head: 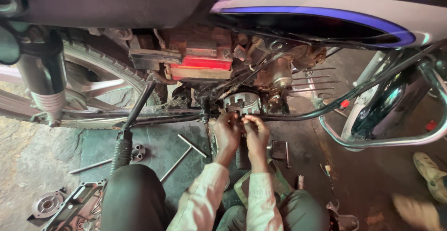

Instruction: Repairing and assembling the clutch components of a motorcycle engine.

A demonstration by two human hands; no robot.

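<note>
- Both hands are working close together under the motorcycle's engine: the left hand [226, 131] and the right hand [255, 132] are pinching at something small between their fingertips; what it is cannot be told.
- Just above the fingers, the round clutch assembly [242, 101] is sitting exposed in the engine.
- Left of the hands, a T-handle wrench [185, 151] is lying on the dark floor mat [158, 142], near a small socket [138, 152].

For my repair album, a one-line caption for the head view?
Both hands, left hand and right hand, work at the exposed clutch of a blue motorcycle; T-handle wrench on floor.
</note>
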